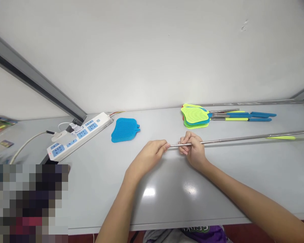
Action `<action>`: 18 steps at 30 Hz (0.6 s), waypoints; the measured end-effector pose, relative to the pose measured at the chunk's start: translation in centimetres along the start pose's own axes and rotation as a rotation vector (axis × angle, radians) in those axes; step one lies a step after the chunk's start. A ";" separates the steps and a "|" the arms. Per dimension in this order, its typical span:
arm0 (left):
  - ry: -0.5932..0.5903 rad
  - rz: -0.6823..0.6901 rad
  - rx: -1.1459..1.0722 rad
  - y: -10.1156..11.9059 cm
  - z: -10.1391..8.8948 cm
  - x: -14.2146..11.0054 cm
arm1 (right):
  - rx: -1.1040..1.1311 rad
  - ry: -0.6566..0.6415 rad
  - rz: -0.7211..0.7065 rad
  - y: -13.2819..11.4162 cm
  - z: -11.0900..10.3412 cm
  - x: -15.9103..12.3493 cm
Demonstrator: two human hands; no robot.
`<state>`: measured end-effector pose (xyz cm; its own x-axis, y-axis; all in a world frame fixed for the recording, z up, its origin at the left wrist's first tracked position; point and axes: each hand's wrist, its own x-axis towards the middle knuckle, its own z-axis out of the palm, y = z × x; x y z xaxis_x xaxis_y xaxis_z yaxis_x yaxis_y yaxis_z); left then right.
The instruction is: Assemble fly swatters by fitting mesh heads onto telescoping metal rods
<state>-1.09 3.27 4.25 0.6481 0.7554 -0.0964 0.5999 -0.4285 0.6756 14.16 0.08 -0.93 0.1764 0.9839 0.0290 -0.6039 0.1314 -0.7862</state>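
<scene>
A thin telescopic steel rod point(233, 140) lies almost level across the white table, running from my hands off the right edge of the view. My right hand point(194, 151) is closed around it near its narrow end. My left hand point(149, 158) pinches the tip of the rod with its fingertips. A yellow-green strip point(280, 137) lies beneath the rod's far part. Beyond my hands lie a blue mesh fly swatter head point(125, 130) and a stack of green fly swatters point(194, 115) with blue-gripped metal handles point(243, 116).
A white power strip point(79, 136) with blue socket panels and plugged-in cables lies at the table's left. A white wall point(152, 54) and grey metal rail point(32, 76) stand behind. A colourful packet point(0, 125) sits far left. The lower left corner is pixelated.
</scene>
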 end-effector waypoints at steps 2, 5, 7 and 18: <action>0.026 0.013 0.023 0.3 0.3 0.1 | 0.022 0.005 0.004 -0.1 0.0 -0.1; 0.059 0.014 0.047 0.7 0.9 0.2 | 0.060 -0.002 0.004 0.1 0.1 -0.4; 0.072 0.015 0.053 0.9 1.1 0.2 | 0.072 -0.008 0.013 0.2 0.2 -0.6; 0.065 0.022 0.038 1.0 1.5 0.4 | 0.091 -0.056 0.010 0.6 0.4 -0.9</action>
<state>0.41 2.40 3.79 0.6305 0.7754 -0.0337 0.6041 -0.4631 0.6486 13.31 -0.70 -1.17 0.1276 0.9901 0.0582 -0.6738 0.1296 -0.7274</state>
